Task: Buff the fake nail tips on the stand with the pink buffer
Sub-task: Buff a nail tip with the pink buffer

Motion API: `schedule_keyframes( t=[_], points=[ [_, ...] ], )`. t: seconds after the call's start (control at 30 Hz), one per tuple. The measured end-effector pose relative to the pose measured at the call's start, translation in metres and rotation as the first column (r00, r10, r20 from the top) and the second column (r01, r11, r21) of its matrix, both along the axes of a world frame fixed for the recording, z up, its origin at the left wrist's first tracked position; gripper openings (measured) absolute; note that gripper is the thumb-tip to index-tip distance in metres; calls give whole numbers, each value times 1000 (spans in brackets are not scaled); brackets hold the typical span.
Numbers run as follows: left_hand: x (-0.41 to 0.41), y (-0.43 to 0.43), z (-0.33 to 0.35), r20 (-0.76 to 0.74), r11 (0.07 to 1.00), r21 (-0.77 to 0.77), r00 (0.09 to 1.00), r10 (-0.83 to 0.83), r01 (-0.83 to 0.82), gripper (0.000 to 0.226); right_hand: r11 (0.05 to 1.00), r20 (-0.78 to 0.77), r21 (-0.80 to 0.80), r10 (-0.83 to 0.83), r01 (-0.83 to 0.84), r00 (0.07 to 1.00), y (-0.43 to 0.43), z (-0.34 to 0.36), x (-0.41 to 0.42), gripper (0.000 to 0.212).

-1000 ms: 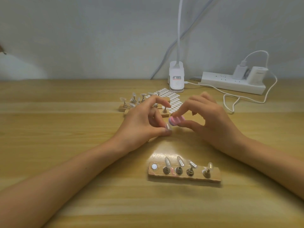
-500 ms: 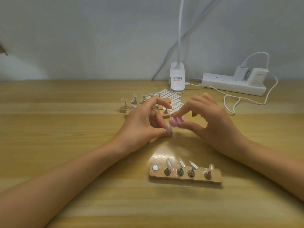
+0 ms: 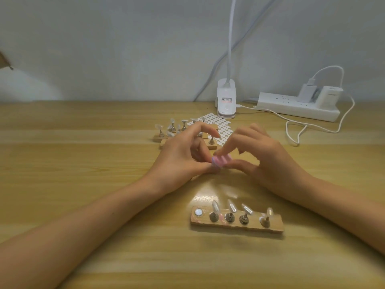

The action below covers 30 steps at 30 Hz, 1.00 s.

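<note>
My right hand (image 3: pixel 268 161) pinches the small pink buffer (image 3: pixel 222 160) between thumb and forefinger; the buffer is blurred. It lies against the fingertips of my left hand (image 3: pixel 181 159), whose thumb and fingers pinch a nail tip, mostly hidden behind the buffer. Nearer to me, a wooden stand (image 3: pixel 275 226) lies on the table with several clear nail tips (image 3: pixel 215 206) on metal pegs. Its leftmost slot shows a bare round magnet (image 3: pixel 199 212).
Behind my hands are two more wooden stands (image 3: pixel 158 139) with nail tips and a sheet of white stickers (image 3: pixel 224 129). A white clip lamp (image 3: pixel 226 103), a power strip (image 3: pixel 291 107) and a looping white cable (image 3: pixel 295 134) sit along the back wall.
The pink buffer has slid left across the nail tip in my left fingers and now covers it. Both hands stay in the same spot above the stand.
</note>
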<state>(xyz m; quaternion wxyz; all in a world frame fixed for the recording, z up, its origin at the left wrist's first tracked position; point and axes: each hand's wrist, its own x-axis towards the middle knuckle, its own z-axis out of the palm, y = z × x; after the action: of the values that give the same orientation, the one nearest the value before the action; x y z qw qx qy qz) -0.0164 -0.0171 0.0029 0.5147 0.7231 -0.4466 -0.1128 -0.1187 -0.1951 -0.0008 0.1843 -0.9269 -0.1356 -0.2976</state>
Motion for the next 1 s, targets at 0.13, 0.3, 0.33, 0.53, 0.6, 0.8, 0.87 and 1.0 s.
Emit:
schedule_keyframes(
  t=[0.13,0.3,0.33,0.53,0.6,0.8,0.87,1.0],
  points=[
    [-1,1,0,-1,1000,6,1000,6,-6,55,989,-26,123,-76,79,997,-3,2,0,11],
    [-4,3,1,-65,999,-44,998,15,-18,49,958,13,280,-76,69,997,-2,5,-5,19],
    [-5,3,1,-54,999,-42,998,10,-12,49,952,4,298,-78,73,997,-3,5,-5,20],
    [-3,3,0,-38,999,-35,999,-28,26,51,972,-32,227,61,-52,998,-2,4,-3,14],
    [-2,3,0,-42,999,-36,999,-16,14,52,977,-25,197,85,-78,996,-2,3,-3,14],
    [-2,2,0,-46,999,-29,999,14,-16,57,978,25,173,113,-115,993,0,4,-5,11],
    [-1,1,0,-29,999,-24,999,25,-26,57,981,31,128,144,-147,989,4,3,-5,11],
    [0,0,-1,-40,999,-17,998,40,-40,51,997,-23,72,36,-35,999,0,2,1,12]
  ],
)
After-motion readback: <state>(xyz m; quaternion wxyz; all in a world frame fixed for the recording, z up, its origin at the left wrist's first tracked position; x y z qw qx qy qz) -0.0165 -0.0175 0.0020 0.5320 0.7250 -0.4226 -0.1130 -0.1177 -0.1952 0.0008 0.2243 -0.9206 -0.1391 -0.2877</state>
